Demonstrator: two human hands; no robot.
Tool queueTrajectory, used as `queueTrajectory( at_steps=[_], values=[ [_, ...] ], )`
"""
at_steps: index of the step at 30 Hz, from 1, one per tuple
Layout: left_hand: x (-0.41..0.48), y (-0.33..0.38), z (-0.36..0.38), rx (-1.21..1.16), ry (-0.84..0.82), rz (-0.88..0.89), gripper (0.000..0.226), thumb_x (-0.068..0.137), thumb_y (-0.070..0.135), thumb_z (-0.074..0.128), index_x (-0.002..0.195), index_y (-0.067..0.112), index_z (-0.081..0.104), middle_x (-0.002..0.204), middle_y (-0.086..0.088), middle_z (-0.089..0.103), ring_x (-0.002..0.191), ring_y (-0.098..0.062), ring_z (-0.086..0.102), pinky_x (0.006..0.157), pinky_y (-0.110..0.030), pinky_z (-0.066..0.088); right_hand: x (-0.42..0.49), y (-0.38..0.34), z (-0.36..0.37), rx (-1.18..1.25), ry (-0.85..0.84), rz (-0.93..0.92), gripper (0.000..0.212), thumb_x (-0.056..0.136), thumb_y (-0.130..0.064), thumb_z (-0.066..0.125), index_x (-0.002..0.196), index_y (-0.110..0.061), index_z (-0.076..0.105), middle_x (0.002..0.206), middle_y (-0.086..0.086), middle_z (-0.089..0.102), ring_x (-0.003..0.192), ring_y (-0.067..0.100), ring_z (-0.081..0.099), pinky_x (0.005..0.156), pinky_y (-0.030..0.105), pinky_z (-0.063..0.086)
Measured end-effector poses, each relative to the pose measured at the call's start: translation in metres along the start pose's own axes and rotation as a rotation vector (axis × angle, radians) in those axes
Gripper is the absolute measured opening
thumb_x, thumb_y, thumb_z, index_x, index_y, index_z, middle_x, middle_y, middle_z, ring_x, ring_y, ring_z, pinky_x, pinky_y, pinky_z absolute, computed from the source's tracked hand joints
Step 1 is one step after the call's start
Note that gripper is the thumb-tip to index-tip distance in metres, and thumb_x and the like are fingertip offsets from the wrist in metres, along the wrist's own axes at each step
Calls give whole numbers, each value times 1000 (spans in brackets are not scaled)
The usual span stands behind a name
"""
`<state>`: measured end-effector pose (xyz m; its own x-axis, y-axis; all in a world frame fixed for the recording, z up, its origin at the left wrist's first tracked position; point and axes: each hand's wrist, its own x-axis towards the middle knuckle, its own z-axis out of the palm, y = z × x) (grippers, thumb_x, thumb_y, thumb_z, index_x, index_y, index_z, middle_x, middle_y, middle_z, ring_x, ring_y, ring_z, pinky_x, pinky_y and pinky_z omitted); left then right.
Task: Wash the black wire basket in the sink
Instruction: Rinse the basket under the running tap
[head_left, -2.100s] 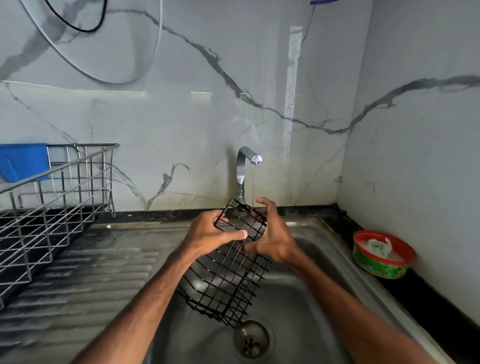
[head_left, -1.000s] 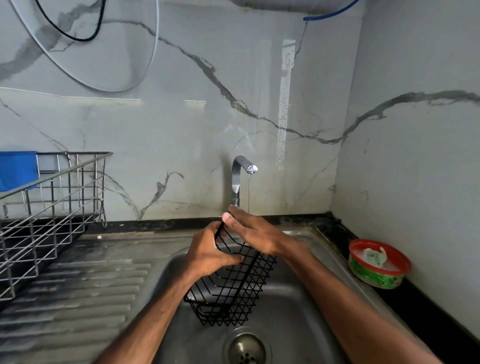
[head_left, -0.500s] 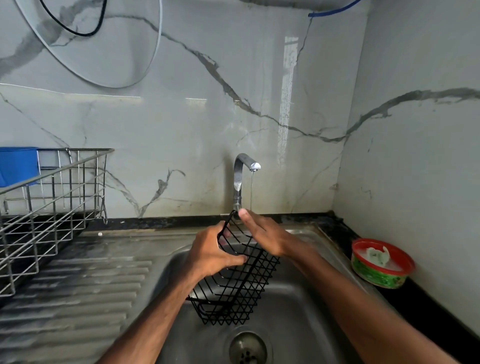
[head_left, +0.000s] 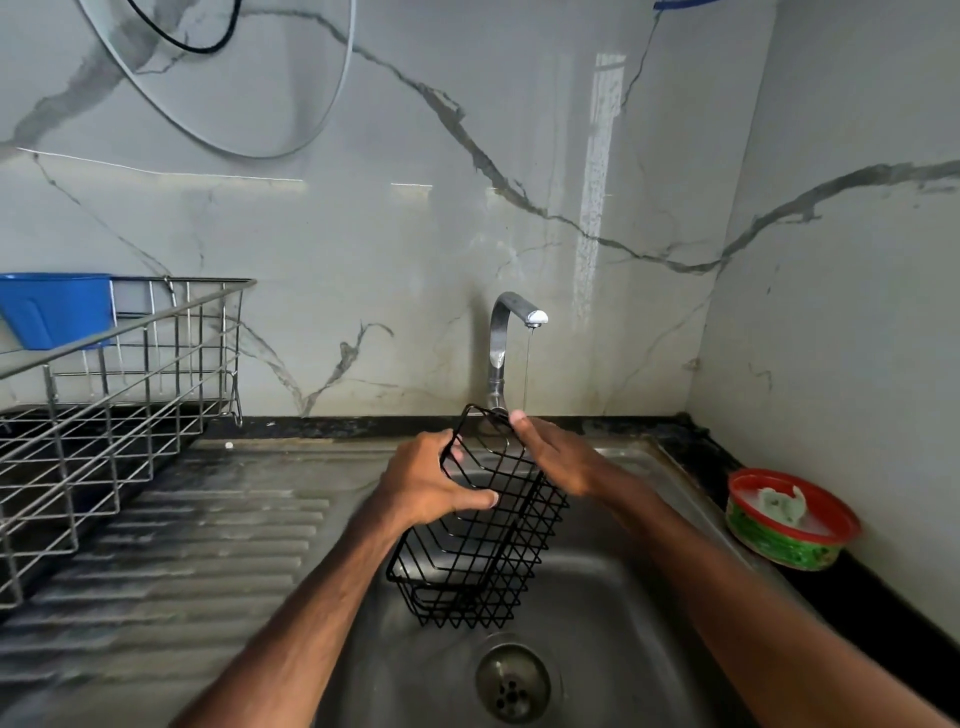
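The person's left hand (head_left: 426, 483) is gripping the left rim of the black wire basket (head_left: 478, 561), thumb hooked over a wire, and is holding it tilted above the sink (head_left: 597, 649) with its top end just under the thin trickle from the tap (head_left: 501, 332). The right hand (head_left: 558, 457), which was cupping the far corner two seconds ago, is now lying with straight fingers along the right rim, not clasping it. It appears to be rubbing the wires under the water, so washing is under way, with the lower half probably still to do.
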<state>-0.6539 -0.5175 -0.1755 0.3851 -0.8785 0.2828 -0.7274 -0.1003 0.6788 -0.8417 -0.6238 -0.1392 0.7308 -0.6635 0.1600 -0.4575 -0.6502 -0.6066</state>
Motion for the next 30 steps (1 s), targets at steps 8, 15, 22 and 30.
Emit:
queueTrajectory(
  at_steps=[8, 15, 22, 30],
  values=[
    [1, -9, -7, 47, -8, 19, 55, 62, 42, 97, 107, 25, 69, 96, 15, 69, 88, -6, 69, 74, -26, 58, -2, -47, 21, -237, -94, -198, 81, 99, -72, 9, 162, -21, 7, 169, 1, 7, 155, 16, 4, 125, 51, -1],
    [-2, -4, -5, 57, 5, -59, 92, 52, 67, 90, 124, 14, 67, 123, 5, 68, 112, -15, 66, 89, -26, 51, 10, -7, 0, -34, -84, 37, 79, 95, -72, 1, 160, -30, 18, 167, 1, 17, 155, 26, 16, 121, 50, 12],
    [-2, 2, -1, 129, -6, 1, 53, 58, 58, 94, 96, 29, 69, 91, 10, 73, 75, -6, 68, 63, -22, 54, -4, -42, 28, -263, -20, -146, 99, 90, -81, -1, 161, -13, 14, 168, 11, 12, 155, 24, 9, 124, 58, 8],
    [-7, 11, -9, 122, -27, -58, 49, 56, 49, 93, 89, 22, 70, 85, 9, 74, 78, -11, 71, 70, -36, 61, -26, 4, 30, -272, 110, -298, 70, 104, -65, 20, 162, -31, 0, 170, -3, 4, 155, 10, 3, 126, 39, 8]
  ],
)
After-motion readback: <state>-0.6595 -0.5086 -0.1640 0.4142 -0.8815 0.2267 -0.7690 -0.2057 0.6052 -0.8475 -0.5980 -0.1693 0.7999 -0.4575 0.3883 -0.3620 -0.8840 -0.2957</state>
